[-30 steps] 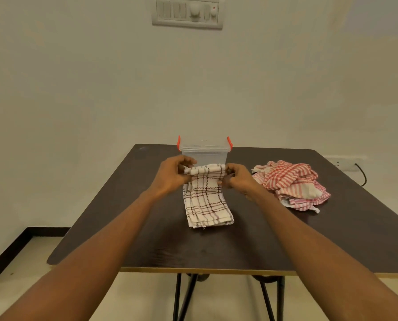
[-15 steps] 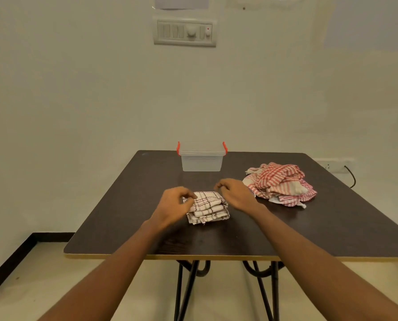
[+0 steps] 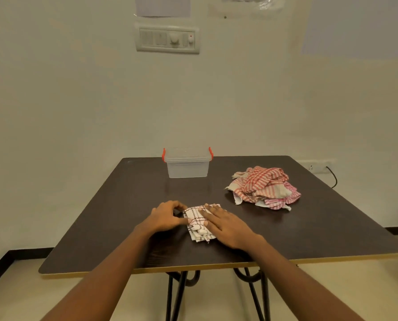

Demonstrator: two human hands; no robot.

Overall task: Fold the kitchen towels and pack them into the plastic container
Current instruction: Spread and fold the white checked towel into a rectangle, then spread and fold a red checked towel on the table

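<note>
A plain pale wall with a switch panel point(image 3: 167, 39) is seen behind a dark worktop point(image 3: 124, 205). At its near middle, a folded checked towel point(image 3: 199, 224) is pressed flat under the right hand point(image 3: 225, 224), whose fingers point(image 3: 210, 208) are spread apart, probably to set the creases. The left hand point(image 3: 165, 216) is braced against the towel's left edge, fingers curled together. The plastic container point(image 3: 187, 163) stands far, lid apparently on; unfolded striped towels point(image 3: 265, 187) are heaped at the right.
</note>
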